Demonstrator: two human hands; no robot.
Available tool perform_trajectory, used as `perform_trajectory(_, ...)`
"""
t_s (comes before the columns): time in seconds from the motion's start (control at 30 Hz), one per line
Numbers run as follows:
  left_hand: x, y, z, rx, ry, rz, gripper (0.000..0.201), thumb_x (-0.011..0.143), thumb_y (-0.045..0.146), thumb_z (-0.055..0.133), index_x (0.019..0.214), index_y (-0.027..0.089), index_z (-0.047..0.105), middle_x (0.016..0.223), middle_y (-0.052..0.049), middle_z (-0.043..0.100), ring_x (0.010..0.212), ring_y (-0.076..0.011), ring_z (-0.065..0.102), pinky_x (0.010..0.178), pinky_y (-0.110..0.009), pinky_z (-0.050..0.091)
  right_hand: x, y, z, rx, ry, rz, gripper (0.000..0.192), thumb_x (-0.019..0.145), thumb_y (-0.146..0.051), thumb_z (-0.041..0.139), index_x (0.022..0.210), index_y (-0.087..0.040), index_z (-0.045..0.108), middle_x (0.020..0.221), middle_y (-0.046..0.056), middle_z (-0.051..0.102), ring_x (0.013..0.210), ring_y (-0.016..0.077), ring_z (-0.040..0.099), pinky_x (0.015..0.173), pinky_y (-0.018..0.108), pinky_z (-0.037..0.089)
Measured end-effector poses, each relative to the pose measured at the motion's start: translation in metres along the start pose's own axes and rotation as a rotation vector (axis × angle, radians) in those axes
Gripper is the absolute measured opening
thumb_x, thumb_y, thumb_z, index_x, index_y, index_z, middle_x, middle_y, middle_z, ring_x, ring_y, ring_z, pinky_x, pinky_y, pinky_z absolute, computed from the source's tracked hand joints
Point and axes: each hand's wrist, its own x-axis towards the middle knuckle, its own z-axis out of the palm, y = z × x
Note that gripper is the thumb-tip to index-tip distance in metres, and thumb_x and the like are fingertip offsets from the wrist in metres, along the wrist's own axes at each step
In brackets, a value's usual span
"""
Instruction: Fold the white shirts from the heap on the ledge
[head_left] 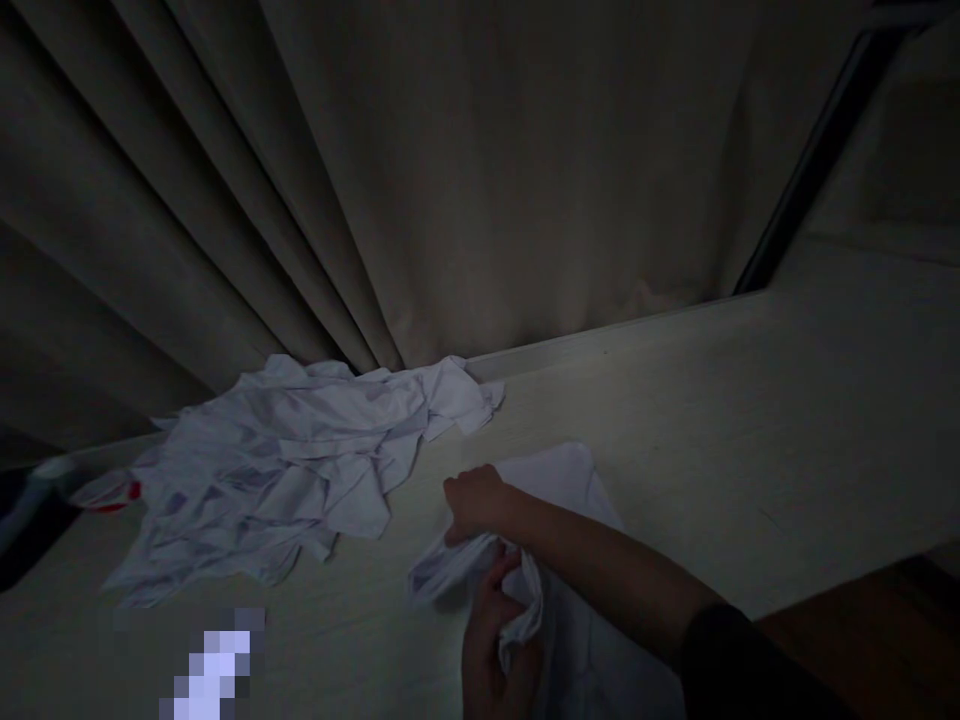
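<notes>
A white cloth (pixel 555 470), perhaps a garment, lies partly flat on the pale table in front of me, its near part lifted and bunched. My right hand (pixel 476 502) reaches across from the lower right, its fingers closed on the cloth's upper edge. Just below it, my left hand (pixel 501 630) curls around a gathered fold, with fabric showing between thumb and fingers. The right forearm hides some of the cloth. To the left lies a heap of crumpled white fabric (pixel 300 450), apart from both hands.
Beige curtains (pixel 525 180) hang along the table's (pixel 750 400) far edge, with a dark post (pixel 817 160) at right. At far left are a clear item with a red part (pixel 112 490) and a dark object (pixel 34 520). A pixelated bright patch covers the lower left. The room is dim.
</notes>
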Motion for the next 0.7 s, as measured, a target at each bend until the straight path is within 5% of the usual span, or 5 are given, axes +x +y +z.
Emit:
perform_trajectory(0.27, -0.014, -0.014, 0.002, 0.065, -0.017, 0.022, 0.037, 0.077, 0.054, 0.045, 0.063, 0.022, 0.058, 0.117, -0.013, 0.064, 0.122, -0.0329, 0.049, 0.096, -0.047, 0.042, -0.015, -0.005, 0.025, -0.006, -0.14, -0.305, 0.087, 0.054, -0.075, 0.062, 0.118, -0.017, 0.051, 0.11, 0.015, 0.062, 0.09, 0.0314, 0.064, 0.071, 0.046, 0.054)
perform_trajectory(0.47, -0.007, -0.021, -0.018, 0.134, -0.017, -0.251, 0.038, 0.057, 0.063, 0.059, 0.061, 0.026, 0.064, 0.092, -0.009, 0.071, 0.094, -0.0338, 0.063, 0.084, -0.048, 0.05, -0.014, -0.031, 0.042, -0.168, -0.194, -0.425, 0.058, 0.063, -0.057, 0.069, 0.105, -0.02, 0.057, 0.104, 0.012, 0.065, 0.088, 0.0298, 0.065, 0.07, 0.045, 0.053)
perform_trajectory(0.6, 0.001, -0.026, -0.021, 0.13, -0.042, -0.288, 0.035, 0.051, 0.06, 0.066, 0.059, 0.026, 0.065, 0.079, -0.009, 0.071, 0.086, -0.0339, 0.065, 0.079, -0.05, 0.052, -0.018, -0.034, 0.042, -0.194, -0.084, -0.383, 0.021, 0.077, -0.034, 0.063, 0.092, -0.019, 0.061, 0.096, 0.011, 0.069, 0.087, 0.0272, 0.066, 0.067, 0.04, 0.052)
perform_trajectory(0.7, -0.009, -0.022, -0.011, 0.105, -0.049, -0.216, 0.033, 0.063, 0.055, 0.059, 0.072, 0.025, 0.067, 0.094, -0.011, 0.071, 0.096, -0.0319, 0.064, 0.083, -0.048, 0.052, -0.021, -0.019, 0.03, 0.023, 0.039, -0.247, 0.018, 0.076, -0.027, 0.059, 0.09, -0.018, 0.063, 0.09, 0.012, 0.07, 0.082, 0.0274, 0.066, 0.066, 0.037, 0.05)
